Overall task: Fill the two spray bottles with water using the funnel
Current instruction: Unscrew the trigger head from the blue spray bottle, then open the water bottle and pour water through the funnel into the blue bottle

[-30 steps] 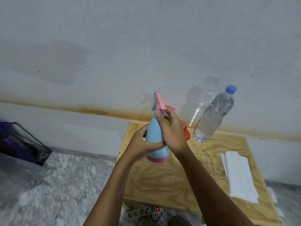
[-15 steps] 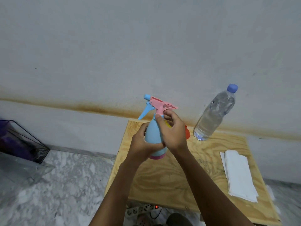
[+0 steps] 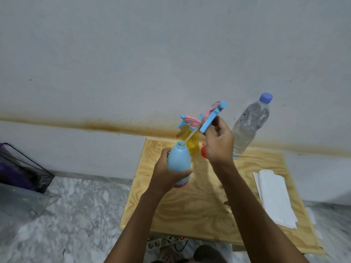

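Both forearms were bare to the frame edge, as were the left hand point(image 3: 165, 176) and right hand point(image 3: 218, 146); a perforated clog point(image 3: 167, 255) showed below.

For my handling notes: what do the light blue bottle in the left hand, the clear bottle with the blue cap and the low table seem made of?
Light blue spray bottle: likely opaque plastic, smooth with soft sheen. Clear water bottle with blue cap: thin transparent plastic, see-through and glinting. Table: seemingly bare plywood, by its swirling grain.
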`<state>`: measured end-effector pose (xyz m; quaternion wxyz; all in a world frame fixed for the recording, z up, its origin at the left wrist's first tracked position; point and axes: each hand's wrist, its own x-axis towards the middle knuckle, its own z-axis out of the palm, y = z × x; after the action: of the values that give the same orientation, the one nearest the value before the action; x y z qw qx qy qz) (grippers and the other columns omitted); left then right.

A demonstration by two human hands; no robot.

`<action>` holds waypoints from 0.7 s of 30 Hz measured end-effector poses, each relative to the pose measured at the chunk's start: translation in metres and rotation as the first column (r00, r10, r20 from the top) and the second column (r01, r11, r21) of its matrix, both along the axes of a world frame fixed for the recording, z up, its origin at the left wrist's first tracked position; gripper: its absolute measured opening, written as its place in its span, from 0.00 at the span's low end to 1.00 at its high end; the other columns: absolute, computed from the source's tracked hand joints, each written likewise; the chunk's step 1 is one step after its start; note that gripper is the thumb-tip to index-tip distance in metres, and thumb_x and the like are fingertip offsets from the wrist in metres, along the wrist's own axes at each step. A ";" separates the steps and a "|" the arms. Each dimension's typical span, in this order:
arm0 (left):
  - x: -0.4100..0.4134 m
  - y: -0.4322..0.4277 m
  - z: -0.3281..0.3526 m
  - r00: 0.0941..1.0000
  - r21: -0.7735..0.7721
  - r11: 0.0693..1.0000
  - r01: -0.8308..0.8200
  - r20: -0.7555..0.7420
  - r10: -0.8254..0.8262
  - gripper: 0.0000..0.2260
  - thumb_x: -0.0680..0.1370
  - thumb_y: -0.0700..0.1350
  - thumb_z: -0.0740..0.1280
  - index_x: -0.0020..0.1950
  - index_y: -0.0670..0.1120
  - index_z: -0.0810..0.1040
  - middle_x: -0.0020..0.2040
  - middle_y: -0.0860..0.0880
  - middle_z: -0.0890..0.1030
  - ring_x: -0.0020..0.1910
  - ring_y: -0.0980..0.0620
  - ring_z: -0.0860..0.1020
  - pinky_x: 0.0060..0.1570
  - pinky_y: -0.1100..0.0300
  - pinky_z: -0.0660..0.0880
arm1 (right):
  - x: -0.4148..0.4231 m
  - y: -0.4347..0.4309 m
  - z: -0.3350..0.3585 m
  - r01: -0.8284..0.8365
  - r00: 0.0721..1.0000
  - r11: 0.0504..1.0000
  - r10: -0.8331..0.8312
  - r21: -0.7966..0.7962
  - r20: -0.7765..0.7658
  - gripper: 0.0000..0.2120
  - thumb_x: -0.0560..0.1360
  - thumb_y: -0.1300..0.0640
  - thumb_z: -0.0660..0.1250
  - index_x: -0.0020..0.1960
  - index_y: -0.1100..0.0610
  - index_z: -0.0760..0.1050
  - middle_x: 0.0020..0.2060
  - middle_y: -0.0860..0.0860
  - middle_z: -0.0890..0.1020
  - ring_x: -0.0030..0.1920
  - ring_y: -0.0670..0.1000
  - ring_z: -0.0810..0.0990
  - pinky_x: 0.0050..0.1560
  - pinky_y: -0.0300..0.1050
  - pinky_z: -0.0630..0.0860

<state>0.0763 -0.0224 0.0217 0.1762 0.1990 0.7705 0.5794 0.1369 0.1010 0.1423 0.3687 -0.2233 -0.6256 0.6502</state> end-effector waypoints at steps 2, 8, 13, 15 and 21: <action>0.002 0.003 -0.013 0.999 -0.046 0.999 -0.013 -0.050 0.011 0.35 0.61 0.49 0.84 0.62 0.54 0.69 0.54 0.54 0.76 0.52 0.51 0.78 0.43 0.53 0.82 | 0.009 0.016 0.011 0.081 0.995 0.994 -0.085 -0.069 -0.056 0.08 0.81 0.61 0.64 0.57 0.58 0.78 0.45 0.48 0.84 0.47 0.45 0.82 0.54 0.42 0.80; 0.011 0.026 -0.051 0.989 -0.161 0.984 -0.081 -0.133 0.059 0.39 0.59 0.52 0.83 0.66 0.50 0.70 0.55 0.56 0.75 0.56 0.46 0.73 0.46 0.54 0.74 | 0.043 0.073 -0.011 0.085 0.983 0.991 -0.101 0.106 0.153 0.07 0.79 0.61 0.66 0.56 0.56 0.79 0.43 0.51 0.83 0.42 0.47 0.81 0.45 0.41 0.80; 0.022 0.044 -0.078 0.989 -0.193 0.974 -0.116 -0.118 0.094 0.39 0.59 0.49 0.83 0.66 0.49 0.72 0.59 0.50 0.77 0.58 0.44 0.74 0.48 0.54 0.74 | 0.059 0.103 -0.107 -0.058 0.809 0.977 -0.073 0.203 0.583 0.07 0.73 0.55 0.74 0.51 0.52 0.82 0.44 0.51 0.84 0.44 0.54 0.82 0.47 0.50 0.78; 0.027 0.049 -0.086 0.988 -0.208 0.968 -0.140 -0.099 0.122 0.39 0.60 0.50 0.83 0.67 0.49 0.71 0.61 0.49 0.77 0.59 0.45 0.74 0.50 0.55 0.74 | 0.063 0.110 -0.138 -0.109 0.756 0.966 -0.072 0.234 0.651 0.10 0.74 0.54 0.73 0.53 0.57 0.81 0.43 0.51 0.83 0.42 0.50 0.81 0.44 0.46 0.76; 0.045 0.062 -0.096 0.980 -0.186 0.962 -0.199 -0.043 0.195 0.37 0.60 0.53 0.83 0.64 0.56 0.70 0.58 0.54 0.78 0.54 0.50 0.77 0.48 0.46 0.79 | 0.064 0.123 -0.178 -0.185 0.625 0.978 0.045 0.092 0.779 0.11 0.73 0.50 0.72 0.53 0.53 0.79 0.43 0.47 0.82 0.42 0.46 0.80 0.44 0.42 0.76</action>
<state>0.1211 0.0395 -0.0746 0.1266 0.1107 0.8400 0.5159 0.2012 0.2239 -0.0359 0.0398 -0.4087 -0.7870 0.4605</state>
